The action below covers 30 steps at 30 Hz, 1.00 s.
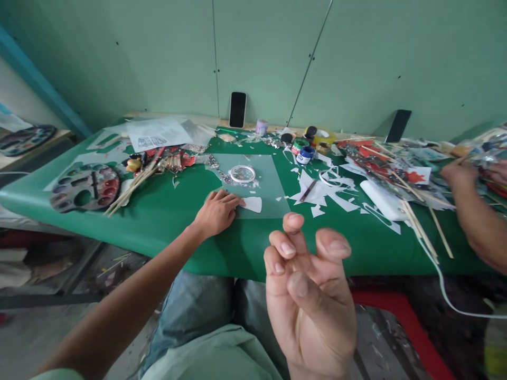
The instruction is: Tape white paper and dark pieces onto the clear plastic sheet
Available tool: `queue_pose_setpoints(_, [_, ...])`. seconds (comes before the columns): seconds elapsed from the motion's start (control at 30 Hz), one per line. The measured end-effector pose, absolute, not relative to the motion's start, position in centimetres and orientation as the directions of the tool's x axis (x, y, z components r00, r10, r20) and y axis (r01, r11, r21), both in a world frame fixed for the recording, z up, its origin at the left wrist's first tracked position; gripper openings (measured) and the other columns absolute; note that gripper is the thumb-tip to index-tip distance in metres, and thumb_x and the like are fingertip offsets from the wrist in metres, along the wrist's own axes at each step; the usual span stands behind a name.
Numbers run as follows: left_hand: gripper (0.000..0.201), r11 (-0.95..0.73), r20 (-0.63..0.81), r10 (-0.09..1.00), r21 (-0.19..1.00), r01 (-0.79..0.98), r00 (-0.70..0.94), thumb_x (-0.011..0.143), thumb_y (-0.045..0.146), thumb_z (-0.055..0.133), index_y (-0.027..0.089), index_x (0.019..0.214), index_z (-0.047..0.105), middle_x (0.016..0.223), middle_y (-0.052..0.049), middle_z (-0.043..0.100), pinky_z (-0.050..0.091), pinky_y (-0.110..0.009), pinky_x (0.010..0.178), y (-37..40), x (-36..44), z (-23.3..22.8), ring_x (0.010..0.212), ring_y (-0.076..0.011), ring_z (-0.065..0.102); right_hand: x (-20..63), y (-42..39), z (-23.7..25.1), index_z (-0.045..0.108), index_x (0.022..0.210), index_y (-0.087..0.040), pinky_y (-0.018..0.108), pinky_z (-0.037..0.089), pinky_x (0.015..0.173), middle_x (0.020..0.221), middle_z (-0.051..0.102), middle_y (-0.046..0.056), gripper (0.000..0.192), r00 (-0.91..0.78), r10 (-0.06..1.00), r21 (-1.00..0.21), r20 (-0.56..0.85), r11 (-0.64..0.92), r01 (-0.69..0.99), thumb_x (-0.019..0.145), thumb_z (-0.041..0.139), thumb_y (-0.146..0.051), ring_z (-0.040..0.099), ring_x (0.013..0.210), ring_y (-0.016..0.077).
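Observation:
My left hand [219, 212] rests palm down on the green table, fingers slightly bent. Its thumb tip meets the left end of a small white cut piece [252, 204], which lies on a translucent sheet [273, 182]. My right hand [312, 295] is raised close to the camera, palm turned up. Its fingers are apart and loosely curled, with nothing in them. Beyond my left hand, a round white ring [243, 174] lies on the sheet, with small glittery bits inside it and a patterned strip [217, 164] on its left.
A paint palette [85, 187] and thin wooden sticks [134, 186] lie left. White paper scraps [312, 190], paint jars [304, 154] and a white power bank-like block [382, 200] with a cable are right. A phone [237, 110] leans on the wall. Another person's hand [461, 174] works far right.

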<state>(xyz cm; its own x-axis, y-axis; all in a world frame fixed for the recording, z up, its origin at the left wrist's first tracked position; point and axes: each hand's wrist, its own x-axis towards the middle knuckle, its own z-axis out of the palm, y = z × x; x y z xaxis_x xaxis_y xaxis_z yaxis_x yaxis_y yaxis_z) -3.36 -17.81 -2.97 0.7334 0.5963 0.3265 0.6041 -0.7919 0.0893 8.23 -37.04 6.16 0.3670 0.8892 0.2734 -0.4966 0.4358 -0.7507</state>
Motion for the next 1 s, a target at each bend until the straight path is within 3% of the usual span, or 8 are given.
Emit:
queue_pose_setpoints(0.13, [0.036, -0.789, 0.321, 0.602, 0.096, 0.607, 0.731, 0.088, 0.013, 0.043, 0.026, 0.115, 0.063, 0.121, -0.002, 0.066, 0.039, -0.042, 0.092, -18.0, -3.4, -2.8, 0.104, -0.0251, 0.053, 8.3, -36.7, 6.0, 0.055, 0.090, -0.040, 0.030, 0.047, 0.061, 0.110, 0.058, -0.003, 0.025, 0.366, 0.882, -0.769, 0.298, 0.449, -0.455, 0.079, 0.069, -0.022, 0.052, 0.077, 0.0145])
queue_pose_setpoints(0.3, [0.034, -0.770, 0.320, 0.632, 0.156, 0.619, 0.706, 0.088, 0.013, 0.044, 0.025, 0.113, 0.063, 0.116, -0.003, 0.068, 0.041, -0.041, 0.088, -17.6, -3.4, -2.6, 0.102, -0.0251, 0.055, 8.4, -36.2, 5.9, 0.055, 0.079, -0.033, 0.029, 0.046, 0.059, 0.098, 0.059, -0.001, 0.023, 0.412, 0.849, -0.749, 0.332, 0.502, -0.432, 0.074, 0.070, -0.016, 0.051, 0.073, 0.0139])
queue_pose_setpoints(0.47, [0.025, -0.747, 0.336, 0.663, 0.365, 0.556, 0.670, 0.090, 0.018, 0.046, 0.021, 0.107, 0.063, 0.115, -0.006, 0.064, 0.045, -0.035, 0.091, -15.0, -2.7, -2.1, 0.105, -0.0215, 0.057, 10.8, -32.1, 3.1, 0.052, 0.058, -0.023, 0.031, 0.040, 0.062, 0.065, 0.055, 0.000, 0.028, 0.373, 0.687, -0.741, 0.623, 0.671, 0.003, 0.085, 0.053, -0.017, 0.051, 0.064, 0.0147])
queue_pose_setpoints(0.53, [0.027, -0.696, 0.384, 0.717, 0.351, 0.627, 0.582, 0.090, 0.020, 0.049, 0.020, 0.113, 0.062, 0.118, -0.008, 0.061, 0.045, -0.038, 0.093, -13.5, -2.2, -1.9, 0.110, -0.0241, 0.055, 12.6, -28.6, 1.6, 0.048, 0.056, -0.021, 0.030, 0.036, 0.055, 0.053, 0.047, -0.001, 0.036, 0.283, 0.775, -0.814, 0.566, 0.580, 0.040, 0.091, 0.045, -0.029, 0.046, 0.054, 0.0137])
queue_pose_setpoints(0.6, [0.035, -0.602, 0.409, 0.778, 0.268, 0.752, 0.477, 0.088, 0.022, 0.054, 0.020, 0.122, 0.060, 0.125, -0.011, 0.058, 0.043, -0.045, 0.095, -12.1, -1.5, -1.8, 0.116, -0.0308, 0.051, 14.5, -24.3, 0.2, 0.043, 0.056, -0.022, 0.028, 0.033, 0.050, 0.047, 0.039, -0.003, 0.044, 0.319, 0.838, -0.896, 0.443, 0.421, 0.140, 0.095, 0.038, -0.040, 0.040, 0.046, 0.0121])
queue_pose_setpoints(0.73, [0.025, -0.566, 0.366, 0.792, 0.138, 0.813, 0.489, 0.088, 0.027, 0.056, 0.023, 0.110, 0.068, 0.134, -0.011, 0.055, 0.035, -0.055, 0.099, -10.1, 0.0, -1.8, 0.122, -0.0368, 0.046, 17.1, -16.5, -2.1, 0.060, 0.092, -0.021, 0.030, 0.043, 0.064, 0.066, 0.055, 0.000, 0.013, 0.399, 0.801, -0.836, 0.447, 0.215, 0.505, 0.085, 0.051, -0.027, 0.052, 0.061, 0.0163])
queue_pose_setpoints(0.87, [0.021, -0.676, 0.401, 0.703, 0.125, 0.726, 0.587, 0.094, 0.027, 0.047, 0.021, 0.100, 0.067, 0.122, -0.009, 0.064, 0.031, -0.051, 0.103, -9.7, 0.8, -1.8, 0.117, -0.0298, 0.052, 17.6, -13.2, -4.1, 0.068, 0.098, -0.018, 0.037, 0.048, 0.081, 0.093, 0.067, 0.010, 0.023, 0.261, 0.837, -0.709, 0.480, 0.195, 0.678, 0.077, 0.058, -0.021, 0.060, 0.081, 0.0221])
queue_pose_setpoints(1.0, [0.023, -0.741, 0.416, 0.653, 0.178, 0.648, 0.633, 0.098, 0.026, 0.038, 0.018, 0.106, 0.059, 0.098, -0.007, 0.071, 0.029, -0.048, 0.107, -9.8, 1.0, -1.9, 0.098, -0.0230, 0.062, 17.3, -13.2, -5.0, 0.068, 0.110, -0.020, 0.036, 0.049, 0.080, 0.100, 0.071, 0.010, 0.032, 0.188, 0.827, -0.701, 0.530, 0.302, 0.646, 0.080, 0.059, -0.025, 0.063, 0.087, 0.0229])
